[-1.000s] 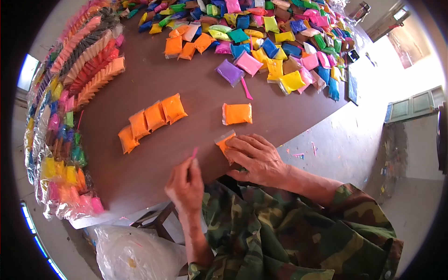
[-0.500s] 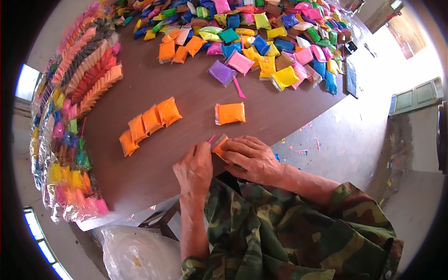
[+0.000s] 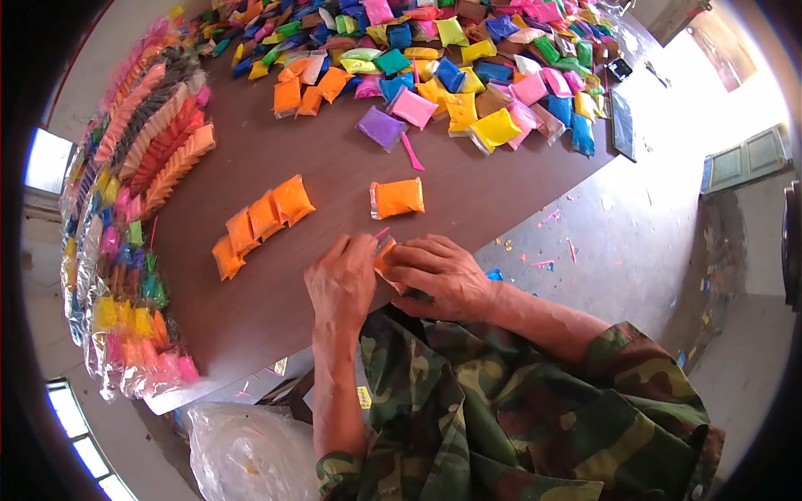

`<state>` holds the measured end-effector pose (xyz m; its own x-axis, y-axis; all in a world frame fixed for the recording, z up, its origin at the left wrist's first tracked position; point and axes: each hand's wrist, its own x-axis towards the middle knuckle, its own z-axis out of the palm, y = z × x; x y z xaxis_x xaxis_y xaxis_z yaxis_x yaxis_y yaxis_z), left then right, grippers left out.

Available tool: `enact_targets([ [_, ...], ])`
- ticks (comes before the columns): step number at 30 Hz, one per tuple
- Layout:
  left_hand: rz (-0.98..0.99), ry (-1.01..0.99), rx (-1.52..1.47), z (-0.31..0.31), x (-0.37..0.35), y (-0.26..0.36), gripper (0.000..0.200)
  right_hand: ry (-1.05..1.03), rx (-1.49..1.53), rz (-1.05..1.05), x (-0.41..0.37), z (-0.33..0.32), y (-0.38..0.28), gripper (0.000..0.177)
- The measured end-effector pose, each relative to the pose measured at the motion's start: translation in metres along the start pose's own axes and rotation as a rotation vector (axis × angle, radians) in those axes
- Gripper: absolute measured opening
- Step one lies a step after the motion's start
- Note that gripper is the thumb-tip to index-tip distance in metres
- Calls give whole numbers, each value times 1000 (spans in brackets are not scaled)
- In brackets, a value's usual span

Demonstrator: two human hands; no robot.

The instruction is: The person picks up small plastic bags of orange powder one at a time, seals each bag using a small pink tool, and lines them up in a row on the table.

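Note:
Near the table's front edge my right hand (image 3: 439,271) is closed around a small orange packet (image 3: 383,257), covering most of it. My left hand (image 3: 342,280) is pinched at the packet's clear left end, with the tip of a thin pink stick (image 3: 381,233) poking out above its fingers. Just beyond my hands a single orange packet (image 3: 399,198) lies flat. To the left, several orange packets overlap in a slanting row (image 3: 264,216). Farther back are a purple packet (image 3: 380,129) and a pink plastic tool (image 3: 412,153).
A large heap of coloured packets (image 3: 459,79) covers the table's back. Rows of packets in clear wrapping (image 3: 167,163) line the left edge. A dark flat device (image 3: 621,125) sits at the right edge. A clear plastic bag (image 3: 251,451) is below the table's front.
The view has shifted slightly, moving the table's contents a little left in the picture. Both hands stay at the same orange packet, with only a small change in finger position.

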<state>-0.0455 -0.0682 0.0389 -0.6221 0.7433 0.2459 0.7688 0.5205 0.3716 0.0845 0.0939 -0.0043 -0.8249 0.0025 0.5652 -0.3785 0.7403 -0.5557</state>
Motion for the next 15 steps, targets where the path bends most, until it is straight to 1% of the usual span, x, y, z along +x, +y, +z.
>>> enact_targets([
  [1, 1, 15, -37, -1, -3, 2, 8, 2, 15, 3, 2, -3, -2, 44],
  [4, 30, 56, 83, 3, -8, -3, 14, -11, 35, -5, 2, -4, -2, 43],
  [7, -100, 141, 90, -5, -15, -10, 14, -21, 33, -8, 2, -6, -3, 40],
  [10, -230, 127, -87, -11, -40, -3, 10, -27, -10, -7, 1, -7, -3, 37],
  [13, -421, 120, -317, -14, -70, 24, 8, 11, -42, 15, -1, 0, -7, 37],
  [15, -415, 211, -382, -1, -82, 36, 7, 22, -48, 39, -2, 3, -10, 38],
])
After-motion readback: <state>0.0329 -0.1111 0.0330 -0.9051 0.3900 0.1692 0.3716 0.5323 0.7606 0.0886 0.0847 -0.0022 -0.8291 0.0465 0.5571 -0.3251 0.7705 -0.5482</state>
